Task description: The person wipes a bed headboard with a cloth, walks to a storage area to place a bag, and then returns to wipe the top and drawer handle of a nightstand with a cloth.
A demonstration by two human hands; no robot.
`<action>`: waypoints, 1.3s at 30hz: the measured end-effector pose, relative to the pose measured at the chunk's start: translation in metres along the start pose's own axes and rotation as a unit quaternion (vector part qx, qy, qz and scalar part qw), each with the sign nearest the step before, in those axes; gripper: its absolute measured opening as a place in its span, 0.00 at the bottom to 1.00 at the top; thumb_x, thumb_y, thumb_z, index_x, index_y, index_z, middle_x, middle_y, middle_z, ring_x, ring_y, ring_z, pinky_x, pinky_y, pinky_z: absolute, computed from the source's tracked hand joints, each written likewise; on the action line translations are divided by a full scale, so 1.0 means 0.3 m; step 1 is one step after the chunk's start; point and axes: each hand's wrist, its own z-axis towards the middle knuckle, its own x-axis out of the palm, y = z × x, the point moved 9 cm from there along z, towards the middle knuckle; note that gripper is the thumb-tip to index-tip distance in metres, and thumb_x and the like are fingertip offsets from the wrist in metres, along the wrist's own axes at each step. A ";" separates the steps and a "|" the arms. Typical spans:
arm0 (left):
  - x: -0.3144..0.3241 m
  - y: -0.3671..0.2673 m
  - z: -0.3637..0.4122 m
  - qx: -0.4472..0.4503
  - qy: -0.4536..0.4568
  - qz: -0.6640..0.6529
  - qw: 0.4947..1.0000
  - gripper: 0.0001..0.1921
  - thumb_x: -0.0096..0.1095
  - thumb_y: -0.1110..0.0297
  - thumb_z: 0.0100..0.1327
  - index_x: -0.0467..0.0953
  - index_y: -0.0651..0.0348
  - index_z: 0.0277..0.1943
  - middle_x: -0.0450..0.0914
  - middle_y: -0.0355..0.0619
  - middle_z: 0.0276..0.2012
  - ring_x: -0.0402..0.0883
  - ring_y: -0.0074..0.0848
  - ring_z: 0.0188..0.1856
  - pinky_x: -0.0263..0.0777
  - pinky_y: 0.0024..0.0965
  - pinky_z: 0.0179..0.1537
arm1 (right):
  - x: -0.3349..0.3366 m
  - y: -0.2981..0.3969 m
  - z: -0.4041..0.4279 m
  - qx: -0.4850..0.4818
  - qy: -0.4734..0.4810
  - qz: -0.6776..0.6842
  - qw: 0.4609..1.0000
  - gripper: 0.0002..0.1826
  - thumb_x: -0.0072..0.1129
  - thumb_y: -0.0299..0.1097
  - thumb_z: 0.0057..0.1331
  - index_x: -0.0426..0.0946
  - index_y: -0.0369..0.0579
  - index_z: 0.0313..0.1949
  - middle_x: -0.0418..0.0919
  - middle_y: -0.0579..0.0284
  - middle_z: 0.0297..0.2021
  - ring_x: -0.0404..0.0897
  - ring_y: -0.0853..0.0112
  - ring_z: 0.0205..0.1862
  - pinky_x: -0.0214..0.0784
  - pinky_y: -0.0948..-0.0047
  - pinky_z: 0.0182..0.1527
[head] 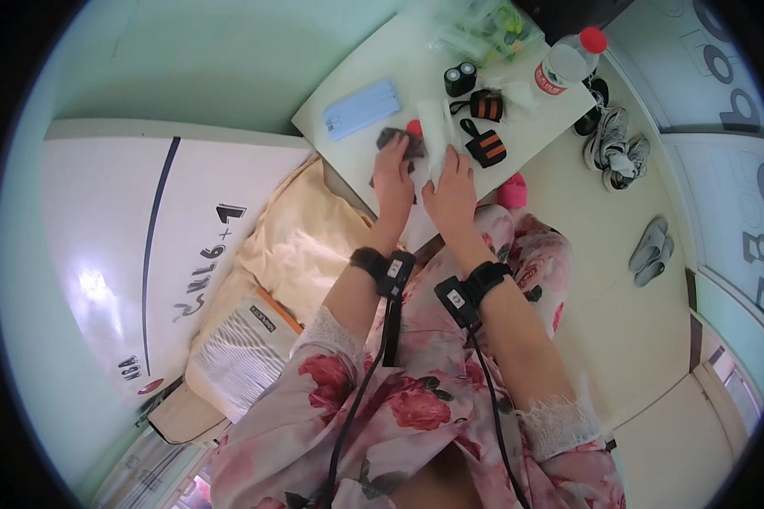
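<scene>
My left hand has its fingertips on a small dark grey piece, which looks like folded cloth, on the white tabletop. Beside it my right hand rests its fingertips at the near end of a long white translucent strip; whether it grips the strip is hidden. A red round item peeks out between the dark piece and the strip. More dark bits lie partly covered by my left hand. Two black wraps with orange stripes lie right of the strip.
Around the table are a light blue packet, a black twin-cylinder item, a red-capped plastic bottle and a clear bag of greens. Shoes and grey slippers sit on the floor. Cables trail from both wrist straps.
</scene>
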 end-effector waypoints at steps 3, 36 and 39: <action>0.005 -0.017 -0.014 -0.080 0.053 -0.103 0.990 0.22 0.54 0.85 0.64 0.77 0.60 0.60 0.81 0.53 0.56 0.83 0.42 0.53 0.76 0.36 0.55 | -0.028 -0.020 -0.005 0.021 0.000 0.020 1.000 0.43 0.68 0.30 0.55 0.57 0.42 0.70 0.65 0.45 0.57 0.71 0.46 0.58 0.72 0.54 0.56; 0.024 0.354 0.361 0.003 0.059 0.246 0.968 0.31 0.52 0.56 0.71 0.60 0.55 0.74 0.52 0.56 0.77 0.50 0.50 0.77 0.47 0.58 0.73 | 0.023 0.027 -0.065 -0.041 -0.082 -0.160 0.983 0.45 0.62 0.37 0.59 0.53 0.44 0.74 0.67 0.49 0.63 0.71 0.52 0.56 0.68 0.53 0.52; 0.169 0.273 0.521 0.043 0.093 0.219 0.970 0.29 0.51 0.56 0.72 0.61 0.54 0.74 0.52 0.54 0.77 0.50 0.48 0.78 0.45 0.56 0.74 | 0.037 0.023 -0.065 -0.044 -0.089 -0.184 0.978 0.45 0.61 0.38 0.59 0.53 0.45 0.74 0.67 0.50 0.64 0.72 0.54 0.55 0.67 0.53 0.51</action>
